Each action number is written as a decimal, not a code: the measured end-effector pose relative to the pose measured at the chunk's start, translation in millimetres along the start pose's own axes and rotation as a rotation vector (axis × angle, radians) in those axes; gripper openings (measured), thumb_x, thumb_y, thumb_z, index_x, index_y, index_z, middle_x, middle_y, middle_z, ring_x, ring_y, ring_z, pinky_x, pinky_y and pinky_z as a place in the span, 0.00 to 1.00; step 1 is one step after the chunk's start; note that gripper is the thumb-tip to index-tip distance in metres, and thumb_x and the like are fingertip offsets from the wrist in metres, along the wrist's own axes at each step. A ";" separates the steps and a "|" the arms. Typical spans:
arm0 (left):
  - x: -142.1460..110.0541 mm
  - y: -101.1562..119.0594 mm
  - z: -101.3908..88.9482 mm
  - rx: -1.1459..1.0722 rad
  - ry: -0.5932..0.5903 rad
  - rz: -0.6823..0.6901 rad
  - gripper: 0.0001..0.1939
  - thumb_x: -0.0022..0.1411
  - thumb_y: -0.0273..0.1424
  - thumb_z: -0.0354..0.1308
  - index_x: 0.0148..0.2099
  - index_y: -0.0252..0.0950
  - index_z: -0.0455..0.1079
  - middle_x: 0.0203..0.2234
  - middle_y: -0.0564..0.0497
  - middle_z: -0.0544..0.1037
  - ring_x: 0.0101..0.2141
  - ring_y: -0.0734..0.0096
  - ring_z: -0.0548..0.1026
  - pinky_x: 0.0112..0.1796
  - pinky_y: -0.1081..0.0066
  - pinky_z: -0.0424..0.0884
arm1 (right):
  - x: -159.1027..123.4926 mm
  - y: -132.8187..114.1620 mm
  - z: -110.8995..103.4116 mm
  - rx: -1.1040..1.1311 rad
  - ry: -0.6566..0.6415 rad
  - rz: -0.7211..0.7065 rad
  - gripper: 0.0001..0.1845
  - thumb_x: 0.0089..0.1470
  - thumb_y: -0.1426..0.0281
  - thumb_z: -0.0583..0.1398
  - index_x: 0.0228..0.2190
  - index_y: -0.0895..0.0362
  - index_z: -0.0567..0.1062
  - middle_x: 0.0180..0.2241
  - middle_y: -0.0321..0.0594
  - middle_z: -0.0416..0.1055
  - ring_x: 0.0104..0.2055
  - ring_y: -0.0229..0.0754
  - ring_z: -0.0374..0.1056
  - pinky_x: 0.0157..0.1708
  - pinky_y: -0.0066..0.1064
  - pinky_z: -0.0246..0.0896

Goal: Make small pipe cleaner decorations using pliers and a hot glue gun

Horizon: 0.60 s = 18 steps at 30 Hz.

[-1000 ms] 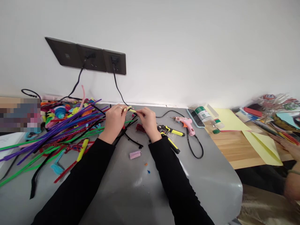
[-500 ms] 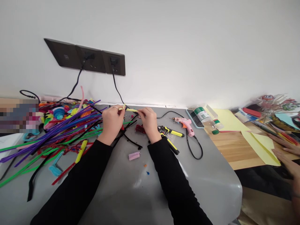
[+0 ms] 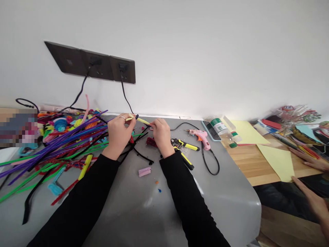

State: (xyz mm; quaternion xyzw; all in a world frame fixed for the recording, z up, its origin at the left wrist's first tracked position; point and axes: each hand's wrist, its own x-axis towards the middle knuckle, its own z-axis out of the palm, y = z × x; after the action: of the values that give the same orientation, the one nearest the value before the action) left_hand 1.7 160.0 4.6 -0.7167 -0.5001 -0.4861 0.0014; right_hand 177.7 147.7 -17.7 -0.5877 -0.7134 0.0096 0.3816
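Note:
A pale yellow pipe cleaner stretches between my two hands near the back of the grey table. My left hand pinches its left end, and a short stub pokes up over the fingers. On the other end, my right hand has thumb and fingers closed. Beneath the hands lie black pipe cleaners and a dark red fuzzy piece. Yellow-and-black pliers rest just right of my right wrist. In front is a small lilac fuzzy piece.
Purple, green and red pipe cleaners spread over the left side. A pink glue gun with its cord, a phone and a plastic bottle lie right. Beyond, another person's hands are near yellow paper on a wooden table.
The yellow pipe cleaner's left end now lies straighter in my left fingers, where a loop stood up before. At right, the other person's near hand has shifted and the yellow paper lies flatter.

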 end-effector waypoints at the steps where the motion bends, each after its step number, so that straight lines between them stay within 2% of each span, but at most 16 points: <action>1: 0.3 0.6 -1.2 -0.011 0.001 0.015 0.11 0.68 0.35 0.54 0.39 0.37 0.76 0.33 0.47 0.84 0.31 0.61 0.80 0.36 0.67 0.73 | 0.1 -0.2 -0.3 -0.006 -0.007 -0.001 0.11 0.65 0.76 0.58 0.31 0.55 0.75 0.35 0.43 0.74 0.42 0.46 0.68 0.39 0.33 0.60; 7: 0.5 -1.2 -4.1 -0.053 -0.073 0.136 0.11 0.67 0.33 0.53 0.42 0.37 0.77 0.36 0.46 0.84 0.34 0.62 0.81 0.40 0.66 0.75 | 0.1 2.9 1.3 -0.004 -0.021 0.015 0.11 0.65 0.76 0.58 0.31 0.55 0.76 0.35 0.43 0.75 0.42 0.46 0.67 0.40 0.33 0.59; 15: -0.4 -2.3 -4.5 -0.081 -0.158 0.212 0.15 0.69 0.36 0.50 0.43 0.37 0.77 0.36 0.45 0.84 0.36 0.62 0.81 0.44 0.66 0.76 | -0.5 7.5 2.7 0.015 -0.007 0.047 0.12 0.65 0.76 0.58 0.29 0.55 0.76 0.34 0.41 0.74 0.40 0.45 0.66 0.38 0.32 0.57; 18: 0.2 -5.7 -5.7 -0.100 -0.233 0.221 0.15 0.67 0.36 0.50 0.43 0.38 0.78 0.37 0.45 0.84 0.37 0.62 0.81 0.44 0.66 0.76 | 0.1 10.3 1.8 0.023 -0.012 0.043 0.12 0.65 0.76 0.59 0.29 0.55 0.77 0.33 0.41 0.74 0.39 0.44 0.66 0.38 0.32 0.57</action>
State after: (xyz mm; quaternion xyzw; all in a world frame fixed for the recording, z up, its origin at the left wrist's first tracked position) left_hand -6.3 160.2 5.0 -0.8180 -0.3902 -0.4209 -0.0388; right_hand 185.3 151.8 -23.7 -0.5983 -0.7028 0.0294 0.3836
